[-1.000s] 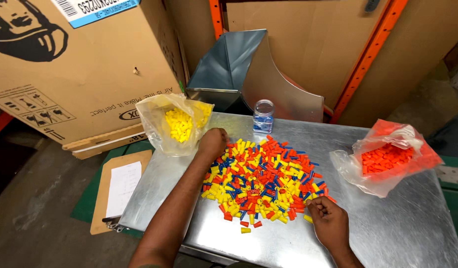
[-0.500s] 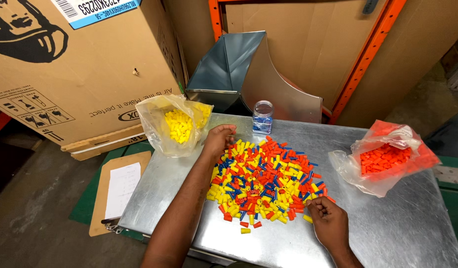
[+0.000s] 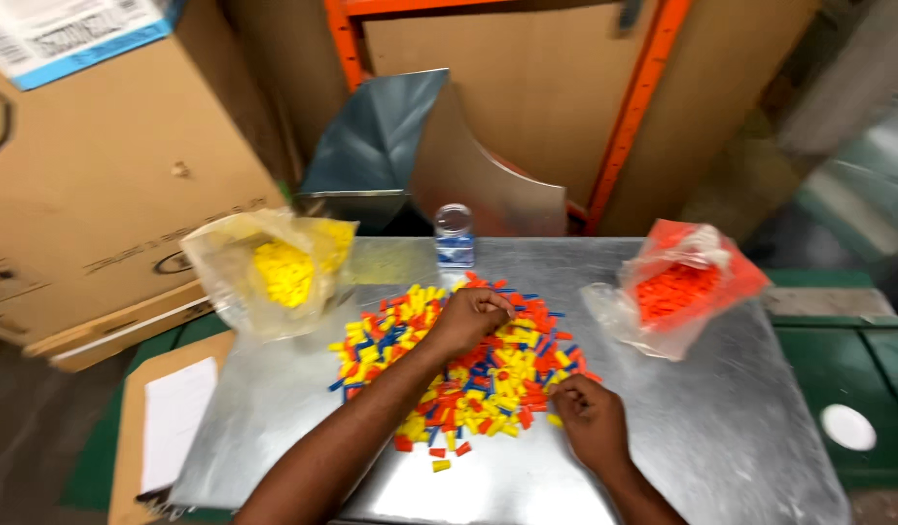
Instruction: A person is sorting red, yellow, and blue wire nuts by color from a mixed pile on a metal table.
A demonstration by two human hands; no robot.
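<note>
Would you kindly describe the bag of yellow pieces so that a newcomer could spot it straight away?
Start at the metal table and go to its far left corner, beside the big cardboard box. There sits a clear plastic bag of yellow pieces, left of the mixed pile. Unlike the bag of orange pieces on the right, its contents are all yellow.

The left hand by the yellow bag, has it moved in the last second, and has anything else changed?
Yes. The left hand has drawn back from the bag of yellow pieces onto the middle of the mixed coloured pile, fingers curled. The right hand stays at the pile's near right edge. Both bags, the orange one too, and the small clear bottle kept their places.
</note>
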